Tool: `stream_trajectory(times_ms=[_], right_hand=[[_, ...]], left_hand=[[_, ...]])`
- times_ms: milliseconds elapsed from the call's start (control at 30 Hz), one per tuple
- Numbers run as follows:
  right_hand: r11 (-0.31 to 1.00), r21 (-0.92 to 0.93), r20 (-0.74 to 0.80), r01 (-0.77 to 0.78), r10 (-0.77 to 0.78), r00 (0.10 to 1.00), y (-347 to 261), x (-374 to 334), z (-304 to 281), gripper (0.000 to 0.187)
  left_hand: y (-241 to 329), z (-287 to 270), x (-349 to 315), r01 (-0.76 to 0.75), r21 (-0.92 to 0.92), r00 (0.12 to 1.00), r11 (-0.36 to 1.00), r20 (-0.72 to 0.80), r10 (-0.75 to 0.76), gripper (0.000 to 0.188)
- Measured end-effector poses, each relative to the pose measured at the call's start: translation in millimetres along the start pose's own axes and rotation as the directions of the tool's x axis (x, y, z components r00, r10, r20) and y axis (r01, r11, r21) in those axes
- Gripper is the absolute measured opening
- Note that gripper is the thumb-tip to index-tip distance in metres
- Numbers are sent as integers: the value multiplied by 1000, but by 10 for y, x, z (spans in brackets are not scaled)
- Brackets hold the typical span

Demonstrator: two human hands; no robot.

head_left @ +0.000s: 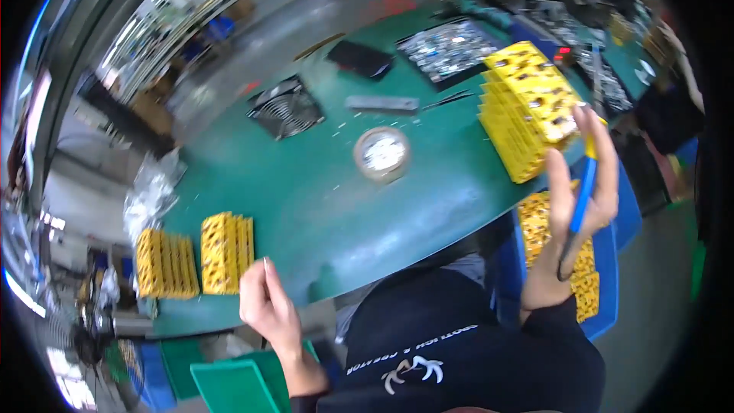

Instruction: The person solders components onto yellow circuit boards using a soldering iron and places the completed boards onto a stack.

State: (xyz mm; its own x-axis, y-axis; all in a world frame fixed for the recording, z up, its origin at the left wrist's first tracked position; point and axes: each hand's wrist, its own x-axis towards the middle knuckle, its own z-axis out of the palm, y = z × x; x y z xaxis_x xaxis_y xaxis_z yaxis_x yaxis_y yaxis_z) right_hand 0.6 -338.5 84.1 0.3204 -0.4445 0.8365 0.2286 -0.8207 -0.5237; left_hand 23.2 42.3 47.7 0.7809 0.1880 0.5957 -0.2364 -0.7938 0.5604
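My right hand (577,191) is closed around a hand tool (585,187) with a blue and yellow handle and a dark curved end; its exact kind is hard to make out. The fingertips of that hand meet the near right corner of a tall stack of yellow perforated panels (527,99) at the table's right side. Whether they grip the stack I cannot tell. My left hand (269,306) is curled at the table's front edge, thumb against fingers, and its inside is hidden. Just beyond it stand two smaller yellow stacks, a nearer one (222,252) and another (166,264) further left.
On the green table (298,191) lie a tape roll (382,154), a grey bar (382,103), tweezers (449,99), a black fan (287,107) and a tray of small parts (447,50). A blue bin (608,291) with yellow panels stands below right, green bins (233,386) below left.
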Motion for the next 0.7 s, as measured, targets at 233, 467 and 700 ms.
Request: stream_trajectory(times_ms=[233,467,700], right_hand=[[937,294,386,189,-297,873,-136,-415,162,54],[897,437,521,69,-314,794,-452,-874,495,48],[860,509,570,-18,-321,756,-508,-1036,567,46]], left_hand=[[-600,-323,280,194,175,970,965,-180,-163,51],[-743,-504,353,410,164,912,897,-62,-406,73],[-664,-442,364,390,-16,906,921,-174,-387,62]])
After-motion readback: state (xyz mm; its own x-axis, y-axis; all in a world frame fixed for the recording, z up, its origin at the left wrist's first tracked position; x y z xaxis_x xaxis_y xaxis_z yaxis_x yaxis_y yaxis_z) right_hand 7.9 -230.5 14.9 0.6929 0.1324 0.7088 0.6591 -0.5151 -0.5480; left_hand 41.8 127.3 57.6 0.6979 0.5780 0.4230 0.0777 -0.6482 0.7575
